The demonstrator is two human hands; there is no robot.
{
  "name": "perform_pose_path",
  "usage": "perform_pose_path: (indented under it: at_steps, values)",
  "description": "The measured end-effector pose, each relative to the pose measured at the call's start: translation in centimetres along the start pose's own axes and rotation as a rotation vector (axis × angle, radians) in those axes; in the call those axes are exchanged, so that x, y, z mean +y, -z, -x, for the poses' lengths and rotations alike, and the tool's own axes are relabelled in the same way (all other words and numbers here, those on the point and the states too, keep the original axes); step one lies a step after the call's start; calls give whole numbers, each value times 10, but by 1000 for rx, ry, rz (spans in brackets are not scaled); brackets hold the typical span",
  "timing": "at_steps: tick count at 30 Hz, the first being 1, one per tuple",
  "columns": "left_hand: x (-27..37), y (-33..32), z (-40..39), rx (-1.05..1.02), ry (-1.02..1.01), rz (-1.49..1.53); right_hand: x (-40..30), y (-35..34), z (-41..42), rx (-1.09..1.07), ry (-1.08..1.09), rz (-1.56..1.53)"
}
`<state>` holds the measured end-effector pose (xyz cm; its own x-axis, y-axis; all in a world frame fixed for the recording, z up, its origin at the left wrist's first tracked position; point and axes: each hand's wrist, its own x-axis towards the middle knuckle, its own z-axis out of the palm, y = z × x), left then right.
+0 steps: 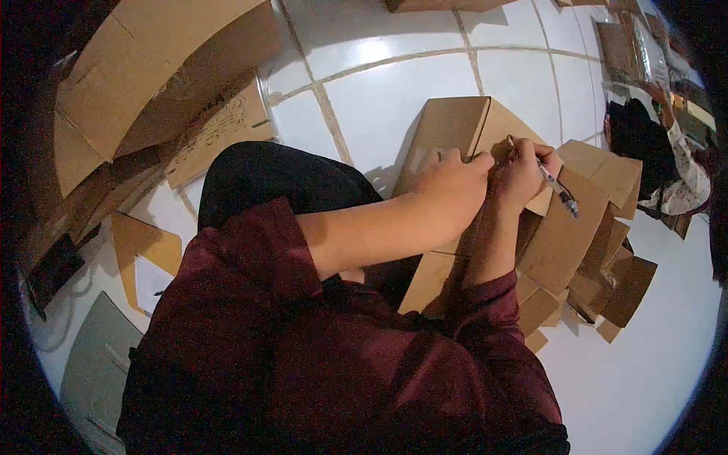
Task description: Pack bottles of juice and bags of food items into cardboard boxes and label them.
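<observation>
A cardboard box (454, 120) lies on the floor in front of me, between my legs and a pile of other cardboard. My right hand (529, 170) holds a pen (560, 192) with a clear barrel, its tip towards the box's upper part. Close beside it, my left hand (456, 181) rests on the box with bent fingers; whether it grips an edge or flap is hidden by the hand itself. Both forearms come out of dark red sleeves.
Opened cardboard boxes (569, 227) are heaped at the right. A large carton (165, 51) stands at the upper left, near a flat cardboard piece (222, 133) with writing. A yellow envelope (145, 239) with white paper lies at the left. Another person (648, 153) sits at the far right.
</observation>
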<state>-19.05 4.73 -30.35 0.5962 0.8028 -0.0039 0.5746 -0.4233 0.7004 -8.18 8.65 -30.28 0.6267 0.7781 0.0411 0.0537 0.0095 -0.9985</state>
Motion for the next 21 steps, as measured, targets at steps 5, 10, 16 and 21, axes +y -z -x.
perform_pose_path:
  at_steps: [5,10,16,21]
  values:
    - [-1,-3,0,17,-16,-29,-3,-4,3,18,-38,-49]
    - [0,-1,0,-7,16,-38,7,4,-3,23,-8,-56]
    - [0,-4,1,34,38,42,0,0,1,35,-53,-14]
    - [-1,-12,-1,106,103,191,-2,-1,2,24,-35,-7]
